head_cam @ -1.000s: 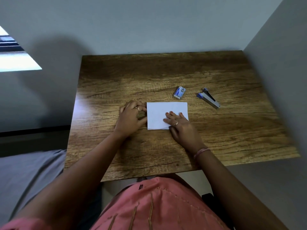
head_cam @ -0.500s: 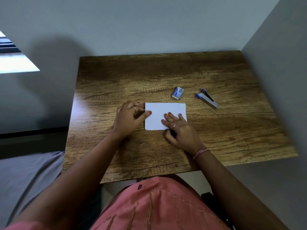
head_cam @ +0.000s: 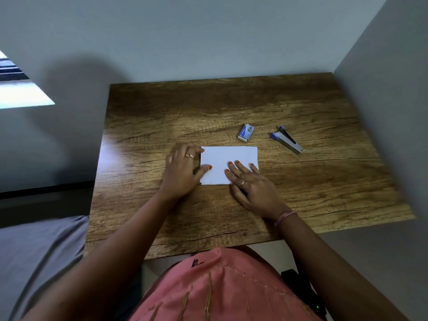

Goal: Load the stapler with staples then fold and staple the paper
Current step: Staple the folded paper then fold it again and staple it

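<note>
The paper (head_cam: pixel 228 162), a white folded rectangle, lies flat near the middle of the wooden table (head_cam: pixel 231 107). At its left edge rests the left hand (head_cam: pixel 181 170), its grip spread, fingers relaxed and the thumb tip pressing on the sheet. The right hand (head_cam: pixel 253 187) lies on the paper's near right corner, grip spread, straight fingers pressing it down. Beyond the paper sits a small staple box (head_cam: pixel 246 133), and well to its right the stapler (head_cam: pixel 287 140), untouched.
</note>
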The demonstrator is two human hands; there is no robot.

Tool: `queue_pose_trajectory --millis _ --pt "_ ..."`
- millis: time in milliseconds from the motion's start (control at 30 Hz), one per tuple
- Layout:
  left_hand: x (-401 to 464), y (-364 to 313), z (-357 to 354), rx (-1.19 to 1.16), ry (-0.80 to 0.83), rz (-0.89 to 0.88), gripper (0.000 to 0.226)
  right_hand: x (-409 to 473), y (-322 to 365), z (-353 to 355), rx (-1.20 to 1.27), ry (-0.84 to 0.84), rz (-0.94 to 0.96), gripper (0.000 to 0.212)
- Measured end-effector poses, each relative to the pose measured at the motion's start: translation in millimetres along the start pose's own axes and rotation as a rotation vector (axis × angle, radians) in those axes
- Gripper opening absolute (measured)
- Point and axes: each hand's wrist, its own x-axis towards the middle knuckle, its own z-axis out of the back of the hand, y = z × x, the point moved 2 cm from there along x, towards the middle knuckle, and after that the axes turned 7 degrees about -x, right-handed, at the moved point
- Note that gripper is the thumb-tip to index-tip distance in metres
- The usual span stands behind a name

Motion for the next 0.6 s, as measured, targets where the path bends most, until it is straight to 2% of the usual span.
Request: queue_pose_trajectory --millis 100,233,300,367,433,500,600 --pt "-2 -5 -4 -0.085 0.022 0.066 0.052 0 -1 0 0.041 -0.009 -0.01 0.045" --pt "2 -7 6 -0.433 -0.062 0.18 0.04 1 -2 1 0.098 -0.026 -0.03 0.044" --pt "4 -7 11 -0.513 -0.01 0.212 0.038 1 -2 1 0.118 -0.04 -0.033 0.043" --pt "6 -7 13 -0.484 0.079 0.206 0.039 1 -3 1 0.126 -0.047 -0.035 0.042" --pt "8 -9 13 -0.424 0.148 0.182 0.053 1 -3 1 0.125 -0.058 -0.042 0.042" --pt "10 -12 14 -0.34 0.157 0.147 0.066 1 -3 1 0.125 -0.074 -0.056 0.041" --pt "11 -12 14 -0.249 0.151 0.147 0.07 1 -2 0 0.118 -0.106 -0.075 0.04"
